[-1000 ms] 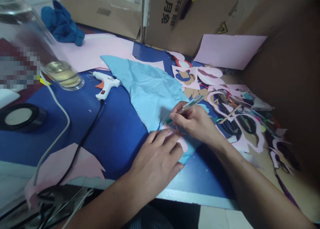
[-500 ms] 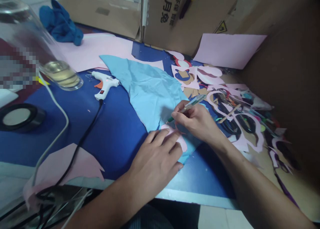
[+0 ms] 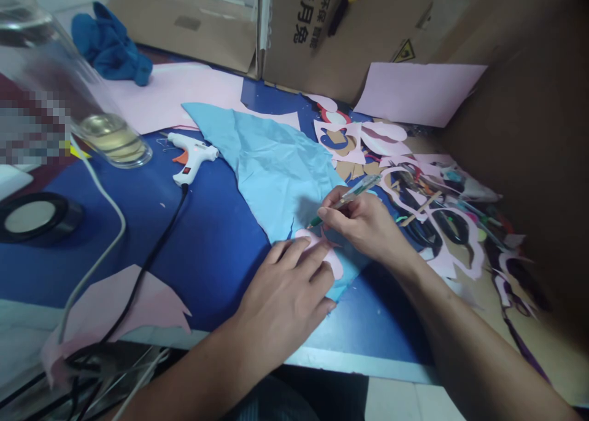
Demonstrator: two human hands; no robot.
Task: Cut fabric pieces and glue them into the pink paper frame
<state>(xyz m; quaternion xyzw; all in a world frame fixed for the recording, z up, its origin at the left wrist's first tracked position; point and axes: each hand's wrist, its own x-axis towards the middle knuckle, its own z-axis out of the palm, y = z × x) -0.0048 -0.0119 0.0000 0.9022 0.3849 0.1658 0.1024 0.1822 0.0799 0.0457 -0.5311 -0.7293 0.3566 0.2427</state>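
Observation:
My right hand [image 3: 363,218] grips a clear-barrelled pen [image 3: 358,189] with a green front end. Its tip touches down at the upper edge of a small pink paper cutout [image 3: 335,266]. Under the cutout lies a crumpled light-blue cloth [image 3: 276,157], spread to a point at its far left. My left hand [image 3: 289,289] rests flat, fingers apart, pressing the cutout onto the cloth and covering part of it. A short slit shows in the cloth just beyond the left fingertips.
Left of the cloth lies a white glue gun [image 3: 191,157] with a black cord. A roll of black tape [image 3: 64,218] and a clear bottle [image 3: 119,145] stand farther left. Pink paper scraps [image 3: 386,132] and tools crowd the right side, against a cardboard box [image 3: 345,46].
The pen tip and right hand have shifted very slightly along the cutout's edge. My left hand stays in place on the cutout, and the view has moved a touch.

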